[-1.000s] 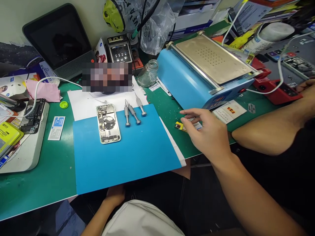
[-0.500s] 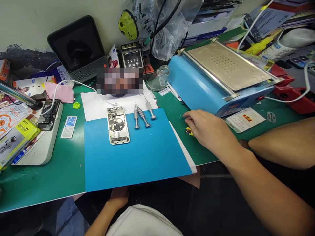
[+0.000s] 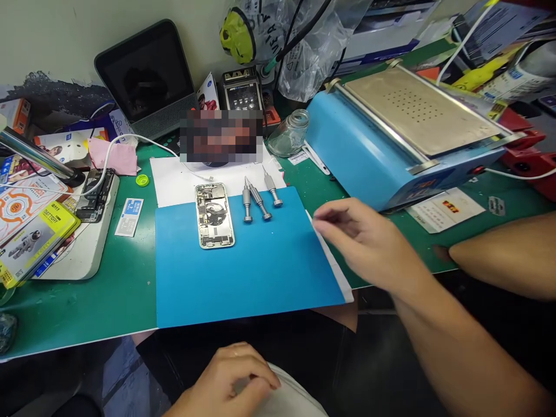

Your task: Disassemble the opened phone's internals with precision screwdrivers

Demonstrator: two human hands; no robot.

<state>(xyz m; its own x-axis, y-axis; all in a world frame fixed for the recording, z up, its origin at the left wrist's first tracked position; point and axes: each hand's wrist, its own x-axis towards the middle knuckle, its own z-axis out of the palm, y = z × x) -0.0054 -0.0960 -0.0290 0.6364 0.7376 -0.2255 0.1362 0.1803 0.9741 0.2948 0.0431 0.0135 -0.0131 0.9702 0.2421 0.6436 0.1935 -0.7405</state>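
My left hand (image 3: 234,376) is raised over my lap, below the table edge. Its fingers bend loosely, thumb a little apart, with nothing visible in them. At the right edge of the blue mat (image 3: 252,272), my right hand (image 3: 360,237) hovers with curled fingers, the thumb and forefinger tips close together. Whatever they may hold is hidden. An opened phone (image 3: 215,215) lies on the mat, its inner parts showing. Beside it lie two grey screwdrivers (image 3: 247,202) close together, and a third screwdriver (image 3: 273,188) slightly apart to the right.
A blue machine with a perforated metal plate (image 3: 412,110) stands at the back right, beside a glass jar (image 3: 291,133). On the left are a white base (image 3: 98,249), boxes and a white cable (image 3: 143,139). Another person's bare limb (image 3: 504,255) reaches in at the right.
My left hand has come up from below the table edge. The right hand has shifted left towards the mat; the small yellow-and-black thing beneath it no longer shows. The view has shifted slightly.
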